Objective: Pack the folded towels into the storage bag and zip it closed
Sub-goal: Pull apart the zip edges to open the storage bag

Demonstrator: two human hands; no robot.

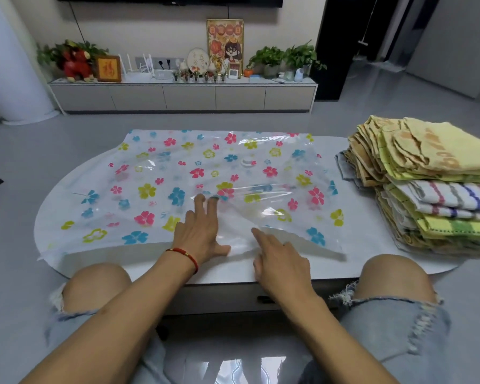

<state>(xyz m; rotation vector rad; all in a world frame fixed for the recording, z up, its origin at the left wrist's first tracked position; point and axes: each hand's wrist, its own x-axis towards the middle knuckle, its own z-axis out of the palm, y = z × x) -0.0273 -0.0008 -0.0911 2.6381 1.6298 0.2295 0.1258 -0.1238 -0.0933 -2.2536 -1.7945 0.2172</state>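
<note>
Hands reach forward from the bottom of the frame onto the storage bag (178,176), both in the lower centre. The left hand (198,235), with a red cord bracelet (185,254) at the wrist, lies palm down with fingers straight and spread, the fingertips pressing the plastic flat. The right hand (279,261) sits just beside it, index finger stretched out onto the bag's near edge, the other fingers loosely bent; whether it pinches the film I cannot tell. The two hands are close but not touching.

The bag is clear plastic printed with pink, blue and yellow flowers, spread flat over most of the white table (372,245), with a round white valve (247,162) near its middle. A fold of film rises in a crease right of the hands. The folded towels (432,184) stand in a tall stack at the right of the frame, on the table's end, apart from the bag.
</note>
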